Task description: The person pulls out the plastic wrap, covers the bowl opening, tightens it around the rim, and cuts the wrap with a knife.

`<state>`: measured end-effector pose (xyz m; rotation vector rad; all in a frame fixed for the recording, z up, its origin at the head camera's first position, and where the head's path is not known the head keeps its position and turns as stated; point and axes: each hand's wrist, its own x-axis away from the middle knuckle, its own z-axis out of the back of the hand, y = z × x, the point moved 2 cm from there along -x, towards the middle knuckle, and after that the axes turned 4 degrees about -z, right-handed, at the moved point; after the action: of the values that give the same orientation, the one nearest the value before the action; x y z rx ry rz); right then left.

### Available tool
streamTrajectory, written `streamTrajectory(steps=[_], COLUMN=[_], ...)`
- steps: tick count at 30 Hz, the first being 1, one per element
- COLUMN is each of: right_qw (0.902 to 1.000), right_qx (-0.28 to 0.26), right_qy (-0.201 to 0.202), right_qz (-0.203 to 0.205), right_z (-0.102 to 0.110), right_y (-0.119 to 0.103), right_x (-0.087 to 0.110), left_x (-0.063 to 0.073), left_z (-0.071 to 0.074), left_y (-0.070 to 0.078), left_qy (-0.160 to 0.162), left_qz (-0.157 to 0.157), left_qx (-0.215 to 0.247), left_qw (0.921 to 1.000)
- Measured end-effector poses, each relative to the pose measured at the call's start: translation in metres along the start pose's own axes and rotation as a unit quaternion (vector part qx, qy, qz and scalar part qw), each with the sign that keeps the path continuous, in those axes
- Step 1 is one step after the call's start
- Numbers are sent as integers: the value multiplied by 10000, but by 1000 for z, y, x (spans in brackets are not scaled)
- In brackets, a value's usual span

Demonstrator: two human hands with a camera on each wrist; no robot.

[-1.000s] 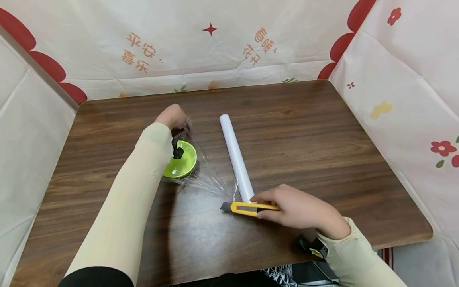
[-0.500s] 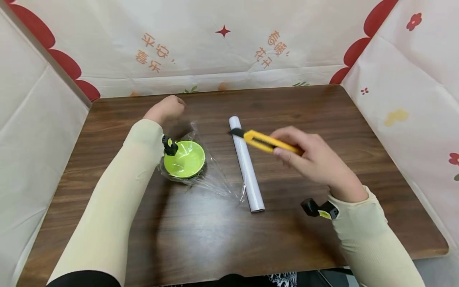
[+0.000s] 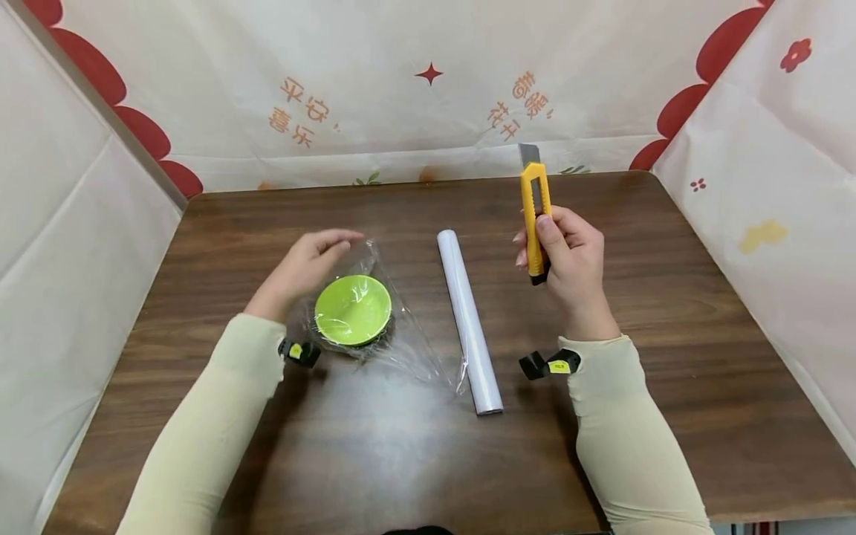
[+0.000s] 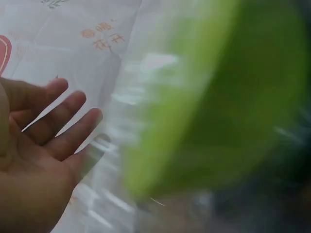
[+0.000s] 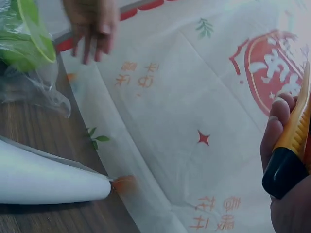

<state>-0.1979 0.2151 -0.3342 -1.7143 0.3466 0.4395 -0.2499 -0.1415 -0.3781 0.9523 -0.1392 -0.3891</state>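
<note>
My right hand (image 3: 576, 256) holds a yellow utility knife (image 3: 535, 215) upright over the table's right half, blade out and pointing away from me. In the right wrist view the knife's black end (image 5: 283, 172) shows against the palm. A lime green bowl (image 3: 353, 310) stands on the table with clear plastic film (image 3: 414, 349) around and over it. My left hand (image 3: 304, 267) is just behind and left of the bowl, beside the film, its fingers loosely extended. The left wrist view shows those fingers (image 4: 73, 121) spread and holding nothing, with the film-covered bowl large and blurred alongside.
A white roll (image 3: 469, 323) lies lengthwise near the middle of the wooden table (image 3: 669, 416), between the bowl and my right arm. The film's loose corner reaches the roll. Printed white cloth (image 3: 374, 126) rises behind the table's far edge and along both sides.
The knife has risen from beside the roll's near end and turned upright, over to the right. My left hand has come back from beyond the bowl, and its fingers have opened out.
</note>
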Motion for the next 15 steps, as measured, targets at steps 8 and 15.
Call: streamTrajectory(steps=[8,15], right_qw=[9997,9997], right_qx=[15,-164], right_qy=[232,112], right_qz=[-81,-150], right_z=[7,13], right_y=[9,13], right_x=[-1,-1], left_x=[33,46], left_z=[-16,-27], left_y=[-27,-40], left_qy=[-243,49], left_qz=[-3,-23], left_qx=[257,377], left_qw=[9994,9993])
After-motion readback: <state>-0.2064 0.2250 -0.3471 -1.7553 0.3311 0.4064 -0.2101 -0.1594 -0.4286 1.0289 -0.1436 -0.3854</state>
